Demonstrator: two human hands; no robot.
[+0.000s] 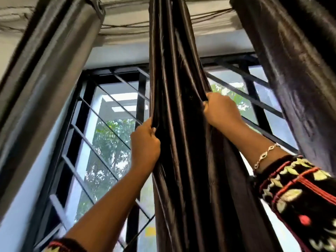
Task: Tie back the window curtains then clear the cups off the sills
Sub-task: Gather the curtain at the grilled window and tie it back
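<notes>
– At the middle of the window, what hangs there?
– A dark, shiny curtain (174, 124). It is gathered into one bunch of long folds and hangs in front of the black window bars (101, 113).
– And the hands?
– Both are up on it. The left hand (145, 142) grips the left edge of the bunch, with its fingers curled round the folds. The right hand (221, 110) sits higher, on the right edge, with its fingers hooked into the cloth and closed on it.
– So the bunch lies between them?
– Yes, held from both sides.
– Anything on the arms?
– A chain bracelet (265, 155) on the right wrist. Just below it is a black sleeve (300, 197) with red lines and pale leaf shapes.
– Any other curtains?
– Two. The left curtain (45, 70) hangs at the far left and the right curtain (294, 79) at the far right. Both are well apart from the middle one, with bare panes between. Green trees (111, 139) show through the glass.
</notes>
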